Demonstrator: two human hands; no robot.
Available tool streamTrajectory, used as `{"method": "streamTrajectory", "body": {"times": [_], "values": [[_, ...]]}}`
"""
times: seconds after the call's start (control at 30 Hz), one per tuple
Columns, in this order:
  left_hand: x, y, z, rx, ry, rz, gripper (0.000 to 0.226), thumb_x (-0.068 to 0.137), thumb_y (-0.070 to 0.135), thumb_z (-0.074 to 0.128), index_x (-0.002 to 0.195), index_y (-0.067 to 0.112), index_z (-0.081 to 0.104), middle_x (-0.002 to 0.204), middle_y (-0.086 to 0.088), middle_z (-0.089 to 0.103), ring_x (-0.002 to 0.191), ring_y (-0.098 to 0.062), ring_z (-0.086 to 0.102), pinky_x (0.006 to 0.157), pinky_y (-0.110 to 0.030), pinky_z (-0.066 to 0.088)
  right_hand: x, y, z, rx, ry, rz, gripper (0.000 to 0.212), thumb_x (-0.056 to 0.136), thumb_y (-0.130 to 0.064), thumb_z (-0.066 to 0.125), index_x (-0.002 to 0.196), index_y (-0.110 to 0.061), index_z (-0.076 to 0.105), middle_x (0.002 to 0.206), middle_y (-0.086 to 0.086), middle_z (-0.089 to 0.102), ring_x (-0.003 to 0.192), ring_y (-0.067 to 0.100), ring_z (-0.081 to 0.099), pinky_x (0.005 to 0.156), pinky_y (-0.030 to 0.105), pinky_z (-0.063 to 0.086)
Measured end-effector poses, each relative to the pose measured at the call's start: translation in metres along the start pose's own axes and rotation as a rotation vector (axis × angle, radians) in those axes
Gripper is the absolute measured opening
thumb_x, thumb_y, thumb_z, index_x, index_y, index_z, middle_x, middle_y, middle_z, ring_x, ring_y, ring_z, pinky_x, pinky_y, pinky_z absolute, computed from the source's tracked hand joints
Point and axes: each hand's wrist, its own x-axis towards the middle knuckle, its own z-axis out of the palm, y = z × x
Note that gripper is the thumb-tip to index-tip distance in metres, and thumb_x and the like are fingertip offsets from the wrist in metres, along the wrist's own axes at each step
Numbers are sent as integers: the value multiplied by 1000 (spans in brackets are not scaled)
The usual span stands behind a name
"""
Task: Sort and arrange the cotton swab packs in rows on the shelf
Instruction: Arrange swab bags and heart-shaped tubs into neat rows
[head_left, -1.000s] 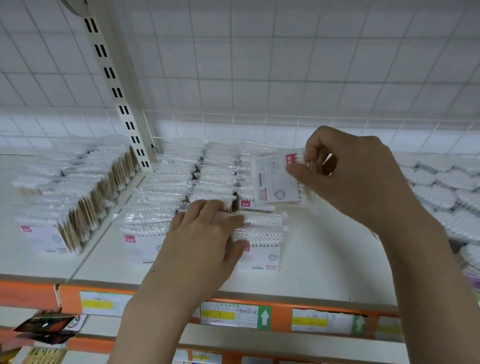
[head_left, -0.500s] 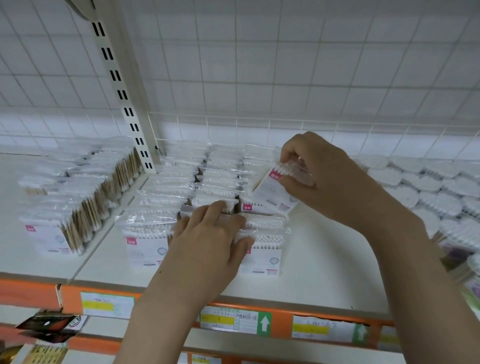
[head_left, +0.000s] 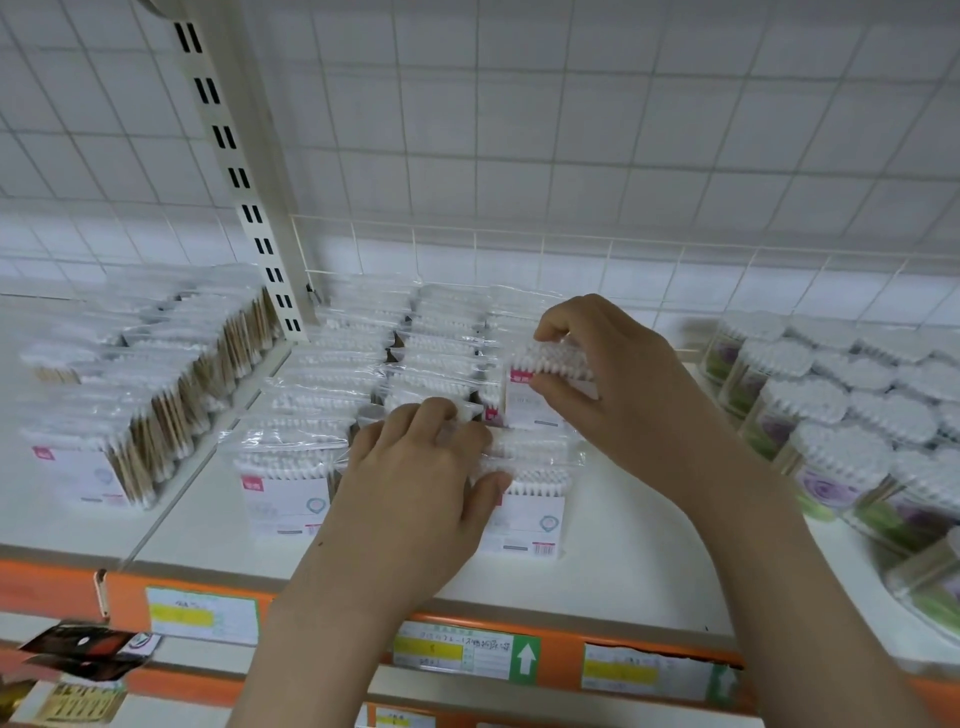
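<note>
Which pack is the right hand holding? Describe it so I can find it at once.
Start at the slotted upright post and go right across the three rows of flat swab packs to the third row. The held pack stands upright there, pinched at its cotton-tip end by the right hand. It alone is raised above its neighbours.

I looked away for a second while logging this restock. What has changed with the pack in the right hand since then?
The right hand turned its cotton swab pack from label-up to upright and lowered it into the third row. The grip stayed, and the left hand kept pressing the front pack.
</note>
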Motion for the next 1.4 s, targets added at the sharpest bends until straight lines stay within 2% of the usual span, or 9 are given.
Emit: {"method": "streamTrajectory", "body": {"times": [0.2, 0.37, 0.5, 0.67, 0.83, 0.97, 1.1, 1.27, 1.4], "values": [[-3, 0, -2, -49, 21, 2, 32, 84, 45, 55, 107, 24, 63, 121, -1, 52, 111, -23, 51, 92, -40, 37, 0, -2, 9, 40, -14, 0, 27, 85, -21, 65, 108, -16, 52, 106, -12, 49, 91, 15, 57, 80, 30, 45], [-4, -2, 0, -71, 35, 7, 31, 82, 44, 58, 105, 24, 65, 127, -6, 49, 116, -28, 48, 92, -45, 39, -2, 3, 21, 32, -115, 62, 24, 85, -24, 64, 106, -15, 55, 104, -6, 49, 88, 17, 54, 80, 29, 43], [-4, -2, 1, -76, 71, 29, 26, 80, 38, 66, 98, 20, 69, 123, -11, 53, 114, -32, 51, 87, -49, 43, -8, 11, 27, 0, -195, 73, 23, 90, -27, 56, 111, -18, 62, 102, -5, 64, 100, 12, 53, 84, 21, 37], [2, 0, -3, -41, 143, 89, 40, 88, 40, 38, 86, 17, 71, 115, -8, 59, 109, -29, 55, 81, -44, 47, -22, 16, 24, 124, -190, 133, 22, 95, -24, 42, 111, -28, 56, 95, -12, 66, 95, 0, 52, 79, 14, 40], [13, 4, -3, -47, 126, 100, 48, 90, 33, 27, 118, 11, 60, 123, -6, 57, 117, -26, 51, 94, -39, 39, -25, 21, 15, 159, -54, 118, 29, 92, -3, 43, 111, -17, 59, 96, -20, 60, 87, -2, 56, 75, 6, 39], [14, 2, 1, -56, 69, 68, 35, 97, 28, 41, 125, 13, 56, 132, 0, 53, 130, -20, 40, 107, -40, 28, -20, 31, 6, -32, -11, 121, 29, 89, -2, 50, 114, -12, 61, 108, -2, 63, 99, 15, 55, 84, 19, 37], [12, 2, 2, -65, 64, 57, 33, 93, 28, 41, 108, 14, 66, 114, 1, 64, 113, -19, 55, 101, -42, 36, -11, 34, 4, -158, -92, 154, 29, 91, -15, 53, 119, -18, 58, 112, -6, 61, 104, 17, 51, 91, 33, 38], [10, 3, 2, -55, 100, 44, 33, 89, 28, 43, 99, 11, 69, 104, -2, 67, 99, -22, 61, 90, -43, 43, 1, 32, 11, -184, -214, 161, 26, 91, -27, 53, 117, -24, 57, 101, -11, 60, 97, 10, 50, 90, 26, 34], [10, 5, 4, -44, 110, 63, 47, 88, 34, 29, 99, 12, 69, 102, -1, 66, 97, -22, 61, 85, -39, 43, 4, 32, 11, -166, -257, 191, 23, 91, -28, 54, 112, -22, 62, 91, -8, 56, 90, 11, 52, 86, 25, 36]]}}
